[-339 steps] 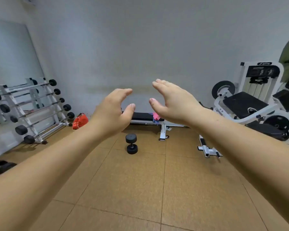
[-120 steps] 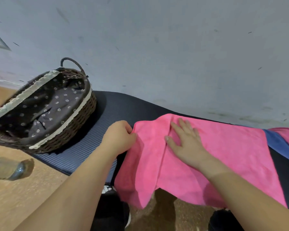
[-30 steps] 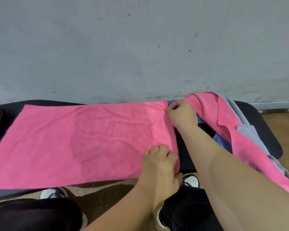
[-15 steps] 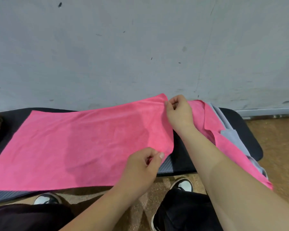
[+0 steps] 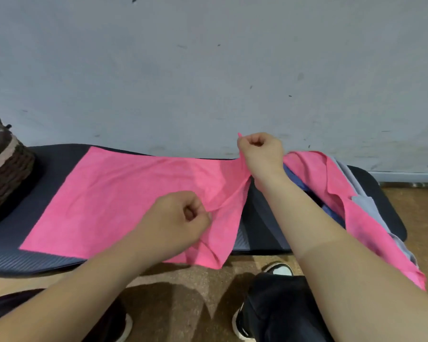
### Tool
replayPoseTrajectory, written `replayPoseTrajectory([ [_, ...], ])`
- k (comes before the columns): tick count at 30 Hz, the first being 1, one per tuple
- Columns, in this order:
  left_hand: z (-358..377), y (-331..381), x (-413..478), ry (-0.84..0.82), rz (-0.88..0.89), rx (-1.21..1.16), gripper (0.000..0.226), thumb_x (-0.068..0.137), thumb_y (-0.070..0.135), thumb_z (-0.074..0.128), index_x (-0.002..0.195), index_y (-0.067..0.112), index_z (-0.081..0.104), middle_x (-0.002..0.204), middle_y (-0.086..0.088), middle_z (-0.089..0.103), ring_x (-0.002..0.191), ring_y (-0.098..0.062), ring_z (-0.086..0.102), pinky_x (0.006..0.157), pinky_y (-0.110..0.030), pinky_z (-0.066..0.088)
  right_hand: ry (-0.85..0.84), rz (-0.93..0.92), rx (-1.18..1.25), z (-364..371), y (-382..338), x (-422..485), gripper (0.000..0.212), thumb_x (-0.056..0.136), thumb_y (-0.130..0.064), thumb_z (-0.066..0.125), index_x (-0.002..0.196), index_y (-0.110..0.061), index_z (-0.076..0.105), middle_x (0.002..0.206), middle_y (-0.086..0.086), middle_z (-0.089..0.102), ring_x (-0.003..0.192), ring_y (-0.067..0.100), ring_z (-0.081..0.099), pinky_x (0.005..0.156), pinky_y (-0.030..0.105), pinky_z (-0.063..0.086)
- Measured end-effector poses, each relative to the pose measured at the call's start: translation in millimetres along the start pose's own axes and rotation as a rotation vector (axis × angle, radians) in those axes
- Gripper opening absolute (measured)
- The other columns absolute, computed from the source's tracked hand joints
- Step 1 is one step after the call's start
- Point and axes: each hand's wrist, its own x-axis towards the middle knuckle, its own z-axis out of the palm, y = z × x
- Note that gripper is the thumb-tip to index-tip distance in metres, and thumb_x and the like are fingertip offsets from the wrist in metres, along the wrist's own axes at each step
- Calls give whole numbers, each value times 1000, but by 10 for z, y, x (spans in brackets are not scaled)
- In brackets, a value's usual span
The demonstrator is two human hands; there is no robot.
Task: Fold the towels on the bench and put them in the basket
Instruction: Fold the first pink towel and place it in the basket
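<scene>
A pink towel point(image 5: 124, 193) lies spread on the dark padded bench point(image 5: 262, 218). My left hand point(image 5: 176, 220) pinches the towel's near right corner, lifted off the bench. My right hand point(image 5: 261, 151) pinches the far right corner and holds it higher, by the wall. The towel's right edge hangs stretched between the two hands. The brown wicker basket point(image 5: 5, 169) stands on the bench's left end, cut off by the frame edge.
A heap of other towels, pink point(image 5: 336, 191), blue point(image 5: 294, 178) and pale grey point(image 5: 363, 203), lies on the bench's right end and hangs over its front. A grey wall rises right behind the bench. My legs and shoes point(image 5: 279, 270) stand on the brown floor below.
Both hands have raised the towel's right corners higher and drawn them leftward over the towel. The view has shifted, and the basket shows again at the left.
</scene>
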Motion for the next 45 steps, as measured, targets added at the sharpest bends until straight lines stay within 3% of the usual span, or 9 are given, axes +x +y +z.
replayPoseTrajectory([
  [8, -1152, -789, -179, 104, -220, 94, 18, 96, 26, 68, 81, 16, 67, 57, -3, 73, 49, -15, 68, 59, -32, 59, -209, 26, 96, 1399, -325, -350, 13, 82, -18, 70, 70, -14, 67, 60, -13, 66, 93, 13, 70, 78, 39, 60],
  [11, -1522, -1232, -276, 175, -276, 103, 21, 93, 29, 71, 76, 17, 68, 59, 2, 73, 55, -15, 69, 66, -38, 61, -276, 0, 64, 1892, -336, -522, 14, 85, -11, 69, 71, -10, 65, 61, -14, 66, 110, -2, 69, 88, 29, 57],
  [16, -1906, -1806, -337, 141, -392, 88, 20, 86, 24, 76, 71, 12, 70, 62, 3, 66, 56, -11, 58, 59, -31, 52, -315, 0, -66, 2572, -414, -621, 36, 82, -13, 70, 54, -18, 47, 48, -9, 45, 65, 2, 60, 70, 24, 50],
  [19, -2029, -1956, -355, 120, -454, 80, 18, 84, 22, 74, 71, 11, 69, 61, 2, 63, 58, -15, 57, 56, -23, 46, -323, -58, -151, 2863, -541, -656, 20, 81, -18, 69, 65, -13, 58, 61, 6, 40, 44, 3, 43, 54, 19, 39],
  [26, -2240, -2145, -461, 140, -563, 126, 19, 83, 26, 66, 75, 9, 67, 68, -7, 65, 65, -27, 63, 60, -34, 55, -387, -171, -286, 3335, -784, -796, 23, 84, -20, 66, 62, -19, 59, 68, -16, 63, 66, 2, 62, 66, 22, 47],
  [30, -2300, -2174, -496, 69, -629, 236, 30, 68, 39, 72, 79, 11, 71, 80, -8, 72, 77, -24, 68, 72, -39, 60, -511, -182, -334, 3425, -623, -978, 10, 92, -24, 64, 92, -17, 73, 86, -7, 70, 76, 7, 62, 74, 20, 43],
  [33, -2257, -2246, -458, 55, -628, 332, 29, 71, 42, 69, 82, 14, 71, 84, -5, 72, 80, -22, 68, 77, -40, 61, -569, -255, -509, 3188, -414, -1007, 32, 96, -27, 60, 125, -15, 66, 118, -1, 68, 109, 16, 63, 93, 24, 45],
  [40, -2158, -2344, -385, 132, -571, 465, 28, 85, 46, 66, 81, 19, 64, 82, -1, 68, 80, -24, 65, 79, -41, 60, -701, -356, -1255, 2228, 60, -1040, 72, 100, -61, 34, 160, -22, 24, 167, 18, 21, 155, 36, 17, 125, 51, 16],
  [45, -2107, -2259, -399, 160, -532, 449, 33, 91, 43, 68, 83, 11, 70, 85, -7, 72, 85, -28, 68, 80, -39, 58, -751, -336, -1273, 1717, 346, -1168, 76, 100, -70, 8, 163, -33, -12, 169, 8, -23, 156, 28, -22, 127, 48, -10],
])
